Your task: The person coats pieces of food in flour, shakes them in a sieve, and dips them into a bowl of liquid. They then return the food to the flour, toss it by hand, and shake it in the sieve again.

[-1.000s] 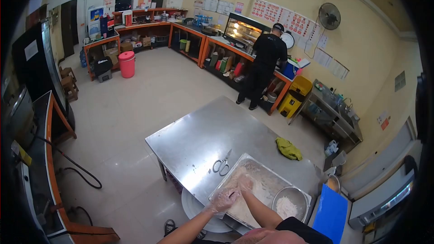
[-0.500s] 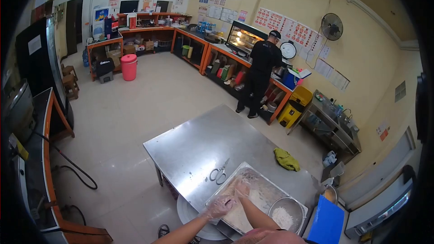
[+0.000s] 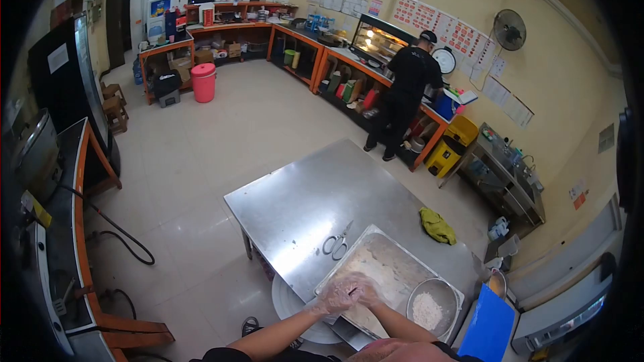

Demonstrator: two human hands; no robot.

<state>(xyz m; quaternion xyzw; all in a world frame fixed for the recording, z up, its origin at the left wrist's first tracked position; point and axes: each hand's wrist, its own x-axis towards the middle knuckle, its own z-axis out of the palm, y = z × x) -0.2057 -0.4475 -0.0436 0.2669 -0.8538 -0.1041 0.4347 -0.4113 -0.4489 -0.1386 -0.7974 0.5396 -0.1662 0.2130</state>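
Here we are at the steel counter (image 3: pixel 295 198), and both our hands are up close together! Our left hand (image 3: pixel 335 295) presses in beside our right hand (image 3: pixel 367 290), the two touching, each in a clear plastic glove, right above the near left part of the metal tray (image 3: pixel 417 260). The fingers look curled in and bunched; whether they're clamped on anything between them, we can't tell.

Pale powder (image 3: pixel 379 265) spreads across the tray floor, running up to the far wall. On the right side sits a metal bowl (image 3: pixel 447 300) with more powder in it, right by the rim, so our right arm has its tightest quarters there. The widest room inside the tray lies ahead of our hands, toward the far corner.

Outside, the scissors (image 3: pixel 339 241) rest just off the tray's left edge, blades pointing away. Past them, steel stretches broadly to the counter's left corner. A yellow-green cloth (image 3: pixel 437 225) lies crumpled near the right edge, beyond the tray. A blue board (image 3: pixel 488 325) crowds our right side. Across the floor (image 3: pixel 201 161), a co-worker in black (image 3: pixel 402 87) stands well apart, at the wall counter.
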